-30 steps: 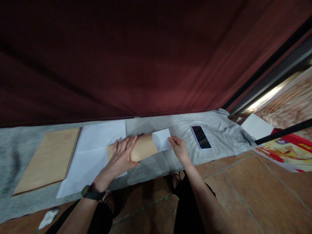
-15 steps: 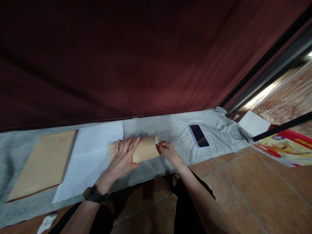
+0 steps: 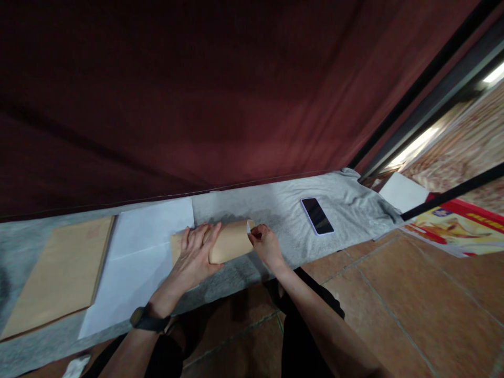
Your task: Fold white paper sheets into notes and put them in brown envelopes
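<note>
A brown kraft envelope (image 3: 232,242) lies on the grey cloth, its right part bulging upward. Across its left part rests my left hand (image 3: 199,252), fingers spread and pressing down from above. My right hand (image 3: 264,242) pinches the envelope's right end between thumb and fingers. A small white sliver, perhaps paper, shows at that end beside the fingertips. Under the envelope's left end and further left is a creased white sheet (image 3: 137,268). What lies beneath my left palm is hidden.
A stack of brown envelopes (image 3: 59,278) is at the far left. To the right lies a phone (image 3: 317,216) with a dark screen. The grey cloth (image 3: 271,199) covers a narrow ledge below a dark red curtain (image 3: 220,115). A colourful box (image 3: 457,226) stands on the tiled floor.
The view has shifted slightly, so everything sits a little differently in frame. Both hands keep their places on the envelope; the right hand's fingers have curled slightly at its end.
</note>
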### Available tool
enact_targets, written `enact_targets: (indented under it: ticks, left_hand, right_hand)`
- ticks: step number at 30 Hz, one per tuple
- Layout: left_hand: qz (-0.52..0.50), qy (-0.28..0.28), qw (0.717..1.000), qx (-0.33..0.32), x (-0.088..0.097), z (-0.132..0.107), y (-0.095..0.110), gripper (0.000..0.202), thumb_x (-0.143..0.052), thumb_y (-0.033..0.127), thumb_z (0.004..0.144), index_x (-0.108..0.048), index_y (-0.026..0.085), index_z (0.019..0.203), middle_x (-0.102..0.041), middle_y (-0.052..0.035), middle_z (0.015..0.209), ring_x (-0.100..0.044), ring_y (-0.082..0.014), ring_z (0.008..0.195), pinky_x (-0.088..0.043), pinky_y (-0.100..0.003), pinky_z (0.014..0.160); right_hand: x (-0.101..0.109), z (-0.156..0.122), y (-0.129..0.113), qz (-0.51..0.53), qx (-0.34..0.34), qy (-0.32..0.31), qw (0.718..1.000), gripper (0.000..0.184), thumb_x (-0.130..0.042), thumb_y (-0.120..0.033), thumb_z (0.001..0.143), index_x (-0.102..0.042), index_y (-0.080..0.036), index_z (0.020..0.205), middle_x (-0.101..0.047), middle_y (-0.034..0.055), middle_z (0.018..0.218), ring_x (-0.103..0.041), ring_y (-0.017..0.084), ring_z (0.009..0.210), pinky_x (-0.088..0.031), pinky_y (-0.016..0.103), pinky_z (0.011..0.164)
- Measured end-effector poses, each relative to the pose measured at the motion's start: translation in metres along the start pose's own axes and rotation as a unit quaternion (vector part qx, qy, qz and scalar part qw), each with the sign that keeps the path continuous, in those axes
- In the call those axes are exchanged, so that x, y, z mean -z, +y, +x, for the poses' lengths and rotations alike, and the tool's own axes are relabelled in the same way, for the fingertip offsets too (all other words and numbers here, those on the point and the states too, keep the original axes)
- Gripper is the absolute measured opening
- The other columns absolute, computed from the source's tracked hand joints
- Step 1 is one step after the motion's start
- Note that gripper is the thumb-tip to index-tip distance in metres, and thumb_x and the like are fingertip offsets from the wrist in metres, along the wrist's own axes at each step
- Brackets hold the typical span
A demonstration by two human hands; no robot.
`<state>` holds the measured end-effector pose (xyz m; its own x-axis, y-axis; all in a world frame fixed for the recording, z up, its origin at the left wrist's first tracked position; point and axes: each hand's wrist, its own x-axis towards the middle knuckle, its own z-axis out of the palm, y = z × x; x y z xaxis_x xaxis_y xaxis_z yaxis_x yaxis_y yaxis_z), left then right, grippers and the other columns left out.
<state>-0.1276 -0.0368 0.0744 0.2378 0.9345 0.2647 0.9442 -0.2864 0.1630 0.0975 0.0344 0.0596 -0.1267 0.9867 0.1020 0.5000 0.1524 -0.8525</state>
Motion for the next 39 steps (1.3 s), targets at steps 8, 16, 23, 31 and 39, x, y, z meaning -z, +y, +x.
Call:
enact_targets:
  ticks: [8,16,23,31,39]
  left_hand:
    - [0.004,0.017,1.000,-0.020,0.000,0.002,0.001,0.106,-0.073,0.044,0.074,-0.015,0.018,0.159,-0.044,-0.0206,0.145,-0.038,-0.0397,0.140,-0.014,-0.063,0.119]
    - [0.012,0.020,0.999,-0.027,-0.001,0.002,-0.001,0.107,-0.073,0.047,0.075,-0.014,0.019,0.159,-0.043,-0.0210,0.146,-0.038,-0.0395,0.140,-0.015,-0.063,0.119]
    - [0.011,0.014,0.999,-0.037,0.000,0.001,0.001,0.105,-0.073,0.041,0.075,-0.014,0.021,0.159,-0.044,-0.0203,0.146,-0.038,-0.0390,0.141,-0.013,-0.063,0.119]
    - [0.006,0.004,0.999,-0.039,0.001,0.001,0.003,0.101,-0.072,0.034,0.074,-0.018,0.021,0.159,-0.043,-0.0199,0.150,-0.035,-0.0388,0.143,-0.011,-0.063,0.120]
    - [-0.009,0.033,0.999,-0.034,0.001,0.002,0.002,0.097,-0.074,0.039,0.078,-0.021,0.023,0.158,-0.030,-0.0194,0.160,-0.022,-0.0402,0.150,-0.010,-0.064,0.120]
  right_hand:
    - [0.000,0.000,0.001,0.107,-0.039,0.015,0.993,0.012,-0.061,-0.025,0.077,-0.051,-0.023,0.083,-0.060,-0.0046,0.068,-0.057,0.014,0.062,-0.041,0.024,0.058]
    - [-0.001,0.005,0.010,0.143,-0.053,-0.045,0.987,0.013,-0.059,-0.026,0.077,-0.058,-0.022,0.090,-0.060,-0.0046,0.070,-0.057,0.013,0.061,-0.041,0.022,0.055]
    - [-0.005,0.006,0.017,0.200,-0.119,-0.109,0.966,0.013,-0.064,-0.030,0.074,-0.058,-0.021,0.081,-0.063,-0.0042,0.068,-0.058,0.013,0.060,-0.043,0.021,0.054]
    - [-0.003,0.009,0.026,0.174,-0.124,-0.104,0.971,0.013,-0.067,-0.031,0.071,-0.061,-0.020,0.072,-0.064,-0.0032,0.067,-0.058,0.013,0.063,-0.043,0.022,0.055]
    - [-0.003,0.012,0.024,0.285,-0.161,-0.085,0.941,0.011,-0.067,-0.028,0.064,-0.060,-0.020,0.069,-0.061,-0.0042,0.060,-0.055,0.012,0.056,-0.042,0.021,0.054]
